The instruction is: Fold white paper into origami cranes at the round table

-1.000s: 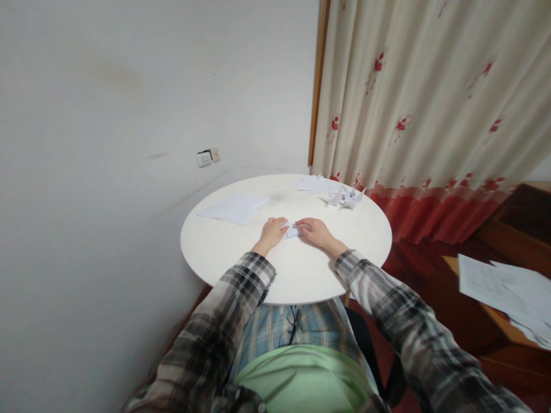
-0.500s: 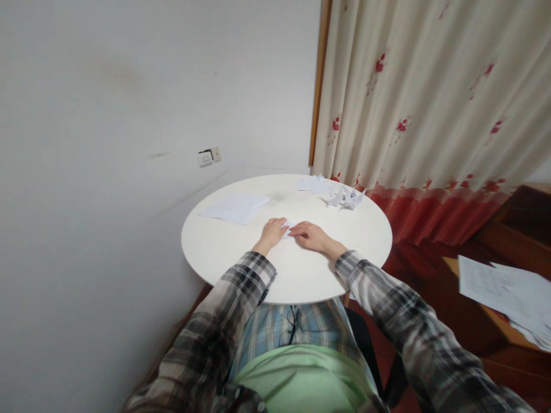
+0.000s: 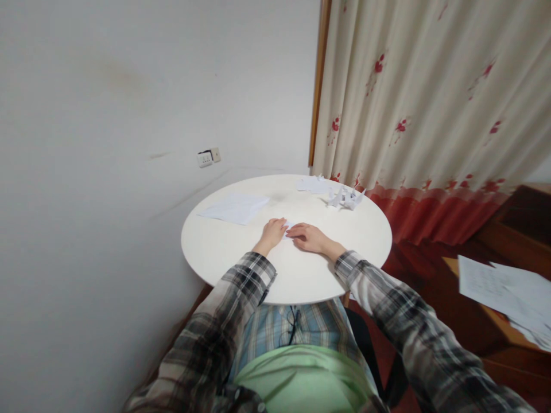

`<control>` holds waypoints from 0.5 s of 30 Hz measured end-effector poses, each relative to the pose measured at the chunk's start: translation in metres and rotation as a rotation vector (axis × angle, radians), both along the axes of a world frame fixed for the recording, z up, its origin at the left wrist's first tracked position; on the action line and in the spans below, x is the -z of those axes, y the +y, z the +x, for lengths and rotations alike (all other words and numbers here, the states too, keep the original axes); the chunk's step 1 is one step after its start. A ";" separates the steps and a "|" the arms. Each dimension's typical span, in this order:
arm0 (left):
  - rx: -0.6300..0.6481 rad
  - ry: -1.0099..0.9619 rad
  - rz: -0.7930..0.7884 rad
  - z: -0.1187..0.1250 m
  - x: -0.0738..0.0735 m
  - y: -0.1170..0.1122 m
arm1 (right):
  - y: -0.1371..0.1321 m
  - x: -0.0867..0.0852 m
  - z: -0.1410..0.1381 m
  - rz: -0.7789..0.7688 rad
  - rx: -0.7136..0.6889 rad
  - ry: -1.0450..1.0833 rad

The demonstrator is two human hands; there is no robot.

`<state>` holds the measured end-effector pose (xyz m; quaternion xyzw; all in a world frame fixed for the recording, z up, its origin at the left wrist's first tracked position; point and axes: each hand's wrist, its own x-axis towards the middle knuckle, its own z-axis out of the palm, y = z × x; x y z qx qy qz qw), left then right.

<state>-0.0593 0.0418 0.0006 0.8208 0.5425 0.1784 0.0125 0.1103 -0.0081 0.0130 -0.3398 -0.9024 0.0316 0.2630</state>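
Paper piece point(image 3: 288, 225), small and partly hidden, lies mid-frame on the white table point(image 3: 224, 246); the left hand point(image 3: 273, 232) curls over its left side, the right hand point(image 3: 309, 237) touches its right; whether either pinches it I cannot tell; a larger sheet point(image 3: 236, 207) lies left of centre.

Paper piece point(image 3: 288, 224) on the surface point(image 3: 303, 278), between left hand point(image 3: 272, 232) and right hand point(image 3: 310, 237)
Behind: a sheet point(image 3: 236, 207) left, paper shapes point(image 3: 348, 199) right.
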 end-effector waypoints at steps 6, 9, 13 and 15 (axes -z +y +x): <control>-0.003 -0.120 0.010 0.000 0.003 0.002 | 0.004 0.006 0.000 0.014 0.000 -0.007; -0.008 -0.138 0.008 0.000 0.002 0.002 | 0.006 0.007 0.000 0.021 -0.005 -0.003; 0.008 -0.063 0.022 -0.001 0.000 -0.001 | 0.005 0.005 -0.001 0.027 -0.021 0.003; 0.016 -0.025 0.034 -0.001 -0.002 -0.003 | 0.005 0.003 -0.001 0.030 -0.030 0.000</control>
